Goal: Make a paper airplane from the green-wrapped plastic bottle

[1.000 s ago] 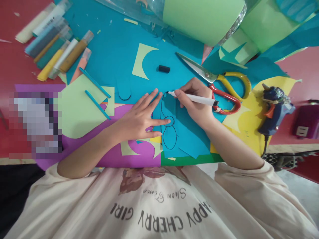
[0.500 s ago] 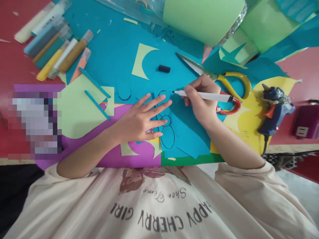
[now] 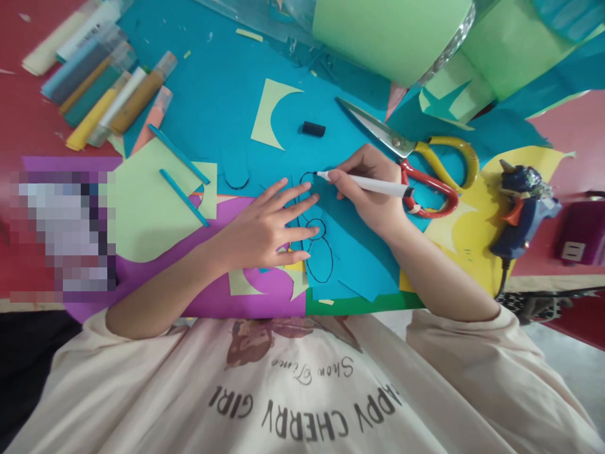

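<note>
My right hand point(image 3: 373, 189) grips a white marker point(image 3: 378, 184), its black tip at the end of a curved line on the blue paper point(image 3: 363, 252). Black outlines of a small loop and a larger oval show lower on that sheet. My left hand point(image 3: 271, 230) lies flat with fingers spread over the paper's left part, covering some of the drawing. A black marker cap point(image 3: 313, 129) rests a little above the marker. Scissors point(image 3: 401, 148) with one yellow and one red handle lie just beyond my right hand.
Several capped markers point(image 3: 99, 75) lie at the upper left. Pale green paper point(image 3: 146, 214) with two thin blue strips sits left of my left hand. A blue glue gun point(image 3: 517, 208) lies on yellow paper at right. A pale green cylinder point(image 3: 382, 38) stands at the back.
My right hand has moved slightly left with the marker, bringing its tip to the curved line. The left hand stays almost in place. The whole view has shifted a little.
</note>
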The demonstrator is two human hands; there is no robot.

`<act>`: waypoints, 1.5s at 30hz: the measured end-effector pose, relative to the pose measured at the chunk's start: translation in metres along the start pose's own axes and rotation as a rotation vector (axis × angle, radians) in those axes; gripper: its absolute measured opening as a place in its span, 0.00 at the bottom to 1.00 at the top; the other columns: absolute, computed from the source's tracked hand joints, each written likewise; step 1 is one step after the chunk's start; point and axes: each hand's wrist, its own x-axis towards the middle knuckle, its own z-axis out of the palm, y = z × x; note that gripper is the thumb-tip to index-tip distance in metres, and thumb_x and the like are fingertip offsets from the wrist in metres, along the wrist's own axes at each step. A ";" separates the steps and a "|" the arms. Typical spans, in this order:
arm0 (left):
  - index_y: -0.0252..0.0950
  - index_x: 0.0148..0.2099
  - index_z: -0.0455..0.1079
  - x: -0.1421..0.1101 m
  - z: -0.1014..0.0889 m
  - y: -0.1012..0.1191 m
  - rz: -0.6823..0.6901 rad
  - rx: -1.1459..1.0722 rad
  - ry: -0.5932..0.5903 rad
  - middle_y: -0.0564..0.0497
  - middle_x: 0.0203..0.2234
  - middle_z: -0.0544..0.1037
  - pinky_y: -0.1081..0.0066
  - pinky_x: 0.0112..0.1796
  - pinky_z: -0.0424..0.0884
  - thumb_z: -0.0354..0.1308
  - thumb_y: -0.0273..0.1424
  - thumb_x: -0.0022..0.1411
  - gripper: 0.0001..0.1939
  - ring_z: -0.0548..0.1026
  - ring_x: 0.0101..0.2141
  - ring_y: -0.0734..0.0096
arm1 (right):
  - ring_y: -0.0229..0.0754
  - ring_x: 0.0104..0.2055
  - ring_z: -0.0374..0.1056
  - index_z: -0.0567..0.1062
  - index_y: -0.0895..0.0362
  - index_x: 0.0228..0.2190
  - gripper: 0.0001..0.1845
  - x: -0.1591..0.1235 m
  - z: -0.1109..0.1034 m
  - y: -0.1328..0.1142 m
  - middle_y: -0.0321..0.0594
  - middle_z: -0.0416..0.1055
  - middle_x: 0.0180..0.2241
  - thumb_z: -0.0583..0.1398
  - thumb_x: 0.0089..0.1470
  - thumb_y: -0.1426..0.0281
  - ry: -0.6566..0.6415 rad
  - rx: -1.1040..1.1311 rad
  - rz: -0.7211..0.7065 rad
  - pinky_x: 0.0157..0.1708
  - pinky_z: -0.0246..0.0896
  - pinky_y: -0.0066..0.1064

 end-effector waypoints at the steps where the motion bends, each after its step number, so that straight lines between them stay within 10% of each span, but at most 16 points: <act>1: 0.43 0.54 0.75 0.000 0.000 0.000 -0.005 0.003 -0.003 0.43 0.64 0.65 0.42 0.64 0.52 0.51 0.43 0.67 0.19 0.55 0.67 0.49 | 0.35 0.21 0.64 0.66 0.51 0.26 0.18 0.000 0.000 0.000 0.34 0.69 0.20 0.63 0.54 0.52 -0.005 -0.006 0.009 0.21 0.58 0.32; 45: 0.43 0.54 0.74 0.000 0.002 0.000 -0.001 0.166 0.082 0.40 0.62 0.67 0.42 0.61 0.59 0.50 0.43 0.68 0.20 0.59 0.65 0.48 | 0.32 0.17 0.58 0.64 0.52 0.20 0.17 0.000 -0.007 0.012 0.31 0.64 0.16 0.61 0.56 0.61 0.025 0.043 -0.063 0.19 0.55 0.29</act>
